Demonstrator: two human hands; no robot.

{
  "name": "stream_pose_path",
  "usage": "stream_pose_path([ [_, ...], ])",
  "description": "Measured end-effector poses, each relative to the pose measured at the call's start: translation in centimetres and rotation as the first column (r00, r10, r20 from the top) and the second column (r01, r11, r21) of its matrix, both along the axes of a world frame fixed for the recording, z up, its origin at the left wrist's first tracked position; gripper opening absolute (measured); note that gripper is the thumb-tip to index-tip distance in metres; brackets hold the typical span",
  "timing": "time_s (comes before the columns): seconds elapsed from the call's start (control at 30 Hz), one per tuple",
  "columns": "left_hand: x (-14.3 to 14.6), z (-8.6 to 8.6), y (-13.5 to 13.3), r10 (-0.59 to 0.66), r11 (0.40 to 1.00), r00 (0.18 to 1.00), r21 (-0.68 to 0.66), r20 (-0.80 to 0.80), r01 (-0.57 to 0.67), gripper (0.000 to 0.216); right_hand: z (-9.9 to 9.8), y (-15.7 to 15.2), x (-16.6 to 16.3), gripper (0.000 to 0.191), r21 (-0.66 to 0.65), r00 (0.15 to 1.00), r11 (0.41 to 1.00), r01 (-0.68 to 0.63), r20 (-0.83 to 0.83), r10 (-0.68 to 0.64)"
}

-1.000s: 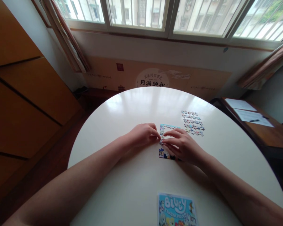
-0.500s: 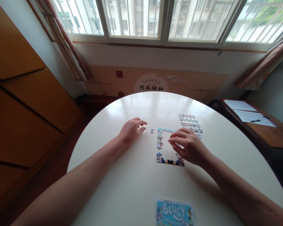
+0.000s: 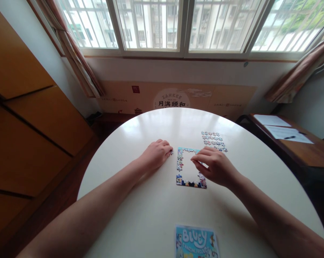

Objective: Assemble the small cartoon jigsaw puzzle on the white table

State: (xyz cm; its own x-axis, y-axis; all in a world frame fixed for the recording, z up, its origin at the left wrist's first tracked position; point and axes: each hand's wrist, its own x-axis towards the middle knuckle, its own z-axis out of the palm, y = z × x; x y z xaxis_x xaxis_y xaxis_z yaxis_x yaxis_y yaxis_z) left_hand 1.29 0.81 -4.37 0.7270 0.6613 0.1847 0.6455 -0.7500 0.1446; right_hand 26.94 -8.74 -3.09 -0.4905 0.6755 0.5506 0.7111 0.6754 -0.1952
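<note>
A jigsaw puzzle frame (image 3: pixel 179 159), built of joined edge pieces around a bare middle, lies on the white round table. To its left, my left hand (image 3: pixel 156 154) has its fingers closed on a small loose puzzle piece (image 3: pixel 172 152), mostly covered by the fingertips. My right hand (image 3: pixel 217 165) hovers above the frame's right side, thumb and forefinger pinched together over the bare middle. Whether something tiny sits in that pinch cannot be made out. This hand hides part of the frame's right edge.
Rows of loose puzzle pieces (image 3: pixel 212 139) lie beyond my right hand. A blue picture sheet (image 3: pixel 196 242) marked "Bluey" is at the near side of the table (image 3: pixel 140 215). On the right, a brown desk (image 3: pixel 301 148) holds papers (image 3: pixel 282 133).
My left hand has moved slightly right and closed on the loose piece, which lay apart from its fingers before. My right hand keeps its pinch over the frame. The view has shifted a little.
</note>
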Motion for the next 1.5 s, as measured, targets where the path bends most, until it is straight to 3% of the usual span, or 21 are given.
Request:
stream_pose_path([
  [0.3,-0.2,0.2,-0.4,-0.061,0.998,0.998,0.005,-0.025,0.061,0.028,-0.2,-0.2,-0.4,0.023,-0.005,1.0,1.0,-0.006,0.026,0.006],
  [0.67,-0.5,-0.4,0.7,-0.064,0.993,0.994,-0.092,0.094,0.072,0.019,-0.6,-0.7,-0.1,0.023,-0.035,0.998,0.998,0.052,0.024,-0.051],
  [0.8,-0.6,-0.2,0.6,-0.036,0.97,0.979,-0.227,0.202,0.083,0.013,-0.6,-0.8,-0.5,0.022,-0.044,0.999,0.998,0.032,0.014,-0.032],
  [0.9,-0.4,0.7,0.1,-0.025,0.902,0.944,-0.4,0.328,0.163,0.015,-0.7,-0.8,-0.6,0.02,-0.067,0.999,0.998,0.012,-0.04,-0.015],
  [1.0,0.1,1.4,-0.7,0.029,0.781,0.892,-0.567,0.452,0.262,0.019,-0.9,-0.7,-0.8,0.018,-0.055,0.993,0.998,0.001,-0.119,-0.007],
  [1.2,1.4,1.4,-2.1,0.142,0.55,0.857,-0.76,0.495,0.347,0.018,-1.6,-0.5,-1.8,0.016,-0.041,0.977,0.995,-0.091,-0.196,0.081],
  [1.5,1.2,0.8,-1.7,0.188,0.443,0.843,-0.81,0.503,0.385,0.024,-1.7,-0.2,-2.1,0.016,-0.05,0.981,0.992,-0.114,-0.162,0.105],
])
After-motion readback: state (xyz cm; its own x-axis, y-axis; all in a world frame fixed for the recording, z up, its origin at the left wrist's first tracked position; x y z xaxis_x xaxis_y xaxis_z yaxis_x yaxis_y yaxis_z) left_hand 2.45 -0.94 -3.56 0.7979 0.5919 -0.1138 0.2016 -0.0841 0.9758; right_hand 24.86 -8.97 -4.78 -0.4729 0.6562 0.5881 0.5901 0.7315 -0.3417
